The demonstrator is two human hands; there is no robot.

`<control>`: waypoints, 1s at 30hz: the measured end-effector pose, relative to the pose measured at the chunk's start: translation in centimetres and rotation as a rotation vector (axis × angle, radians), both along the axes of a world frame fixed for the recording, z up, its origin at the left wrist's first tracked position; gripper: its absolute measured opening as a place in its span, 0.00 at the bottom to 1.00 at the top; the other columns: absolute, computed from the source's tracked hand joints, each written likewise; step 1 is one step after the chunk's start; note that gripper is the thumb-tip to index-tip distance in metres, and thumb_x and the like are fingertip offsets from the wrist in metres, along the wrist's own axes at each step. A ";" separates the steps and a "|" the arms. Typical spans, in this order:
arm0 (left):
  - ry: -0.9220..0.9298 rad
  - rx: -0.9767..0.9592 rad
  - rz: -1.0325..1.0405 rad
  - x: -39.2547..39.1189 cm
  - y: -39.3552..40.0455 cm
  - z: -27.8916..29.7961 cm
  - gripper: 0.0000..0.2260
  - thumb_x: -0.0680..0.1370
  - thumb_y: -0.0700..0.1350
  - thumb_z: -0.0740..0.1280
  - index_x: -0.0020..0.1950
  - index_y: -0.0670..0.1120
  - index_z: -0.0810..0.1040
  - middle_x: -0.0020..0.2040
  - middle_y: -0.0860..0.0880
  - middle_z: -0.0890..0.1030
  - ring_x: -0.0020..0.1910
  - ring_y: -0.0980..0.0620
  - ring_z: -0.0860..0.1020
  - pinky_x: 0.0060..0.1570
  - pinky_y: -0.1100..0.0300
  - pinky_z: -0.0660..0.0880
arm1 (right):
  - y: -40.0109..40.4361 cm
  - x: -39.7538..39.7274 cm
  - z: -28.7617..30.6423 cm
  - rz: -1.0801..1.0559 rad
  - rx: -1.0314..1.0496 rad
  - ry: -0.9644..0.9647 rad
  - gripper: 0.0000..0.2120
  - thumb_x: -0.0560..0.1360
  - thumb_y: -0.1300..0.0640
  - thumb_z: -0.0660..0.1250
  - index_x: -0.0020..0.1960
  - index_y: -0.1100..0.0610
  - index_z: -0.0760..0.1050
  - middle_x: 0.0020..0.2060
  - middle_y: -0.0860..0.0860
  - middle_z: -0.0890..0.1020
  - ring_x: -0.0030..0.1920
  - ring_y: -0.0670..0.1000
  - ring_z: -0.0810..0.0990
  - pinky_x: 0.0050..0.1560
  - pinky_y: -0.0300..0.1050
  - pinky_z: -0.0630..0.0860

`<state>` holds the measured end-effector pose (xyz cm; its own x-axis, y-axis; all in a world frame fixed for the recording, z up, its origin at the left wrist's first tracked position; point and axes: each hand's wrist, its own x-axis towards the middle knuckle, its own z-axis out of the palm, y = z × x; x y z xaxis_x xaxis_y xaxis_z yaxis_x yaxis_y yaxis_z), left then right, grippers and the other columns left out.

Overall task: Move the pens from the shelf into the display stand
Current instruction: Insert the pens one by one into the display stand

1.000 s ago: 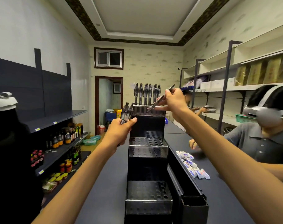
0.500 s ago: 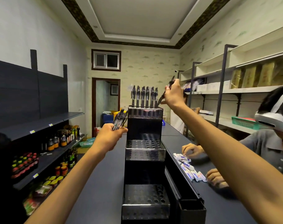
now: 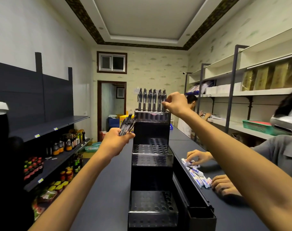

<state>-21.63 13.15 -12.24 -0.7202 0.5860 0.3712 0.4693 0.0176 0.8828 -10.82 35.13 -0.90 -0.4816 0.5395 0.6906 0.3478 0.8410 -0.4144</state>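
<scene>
The right hand (image 3: 174,104) pinches the last pen (image 3: 164,100) in the top row of the stand (image 3: 152,129), seemingly seating it in a hole, though the fingers hide the contact. The left hand (image 3: 116,142) grips a bundle of pens (image 3: 127,125) beside the stand. Six pens stand upright on the top tier (the two lower tiers show only bare holes), so most of the job looks undone

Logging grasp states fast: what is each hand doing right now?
Left hand: holds a bundle of pens.
Right hand: pinches the rightmost pen in the display stand.
</scene>
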 end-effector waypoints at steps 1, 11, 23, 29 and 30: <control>0.005 0.000 0.002 0.0 0.0 0.0 0.13 0.79 0.49 0.71 0.38 0.46 0.75 0.19 0.55 0.69 0.18 0.59 0.65 0.19 0.65 0.62 | 0.1 0.0 -0.3 -0.019 0.004 -0.010 0.13 0.79 0.52 0.71 0.49 0.63 0.84 0.45 0.59 0.86 0.47 0.57 0.84 0.55 0.54 0.81; -0.025 0.012 -0.006 -0.1 0.8 -0.2 0.11 0.79 0.47 0.71 0.39 0.46 0.74 0.25 0.52 0.71 0.22 0.55 0.66 0.20 0.63 0.62 | -0.9 0.7 -1.1 -0.081 -0.022 0.135 0.10 0.76 0.56 0.72 0.54 0.61 0.83 0.48 0.57 0.86 0.51 0.58 0.83 0.56 0.55 0.80; -0.040 0.015 -0.042 -0.6 1.6 -0.1 0.08 0.77 0.45 0.72 0.44 0.44 0.75 0.26 0.49 0.71 0.21 0.55 0.65 0.21 0.62 0.63 | -7.0 1.3 -3.6 0.658 -0.369 -0.103 0.06 0.76 0.56 0.74 0.51 0.56 0.86 0.44 0.52 0.88 0.44 0.47 0.84 0.44 0.37 0.79; -0.024 -0.001 -0.019 -1.0 1.8 0.2 0.07 0.76 0.43 0.71 0.42 0.46 0.74 0.24 0.50 0.70 0.20 0.55 0.65 0.21 0.62 0.63 | -8.1 0.0 -5.1 0.667 -0.361 -0.116 0.05 0.71 0.47 0.78 0.41 0.48 0.86 0.40 0.52 0.87 0.37 0.43 0.81 0.36 0.33 0.76; -0.025 -0.003 -0.019 -1.1 1.9 0.2 0.07 0.77 0.43 0.71 0.42 0.46 0.74 0.24 0.51 0.70 0.19 0.55 0.65 0.21 0.62 0.63 | -8.2 -0.1 -5.3 0.670 -0.361 -0.096 0.06 0.71 0.47 0.78 0.40 0.48 0.86 0.40 0.53 0.87 0.37 0.43 0.80 0.35 0.34 0.76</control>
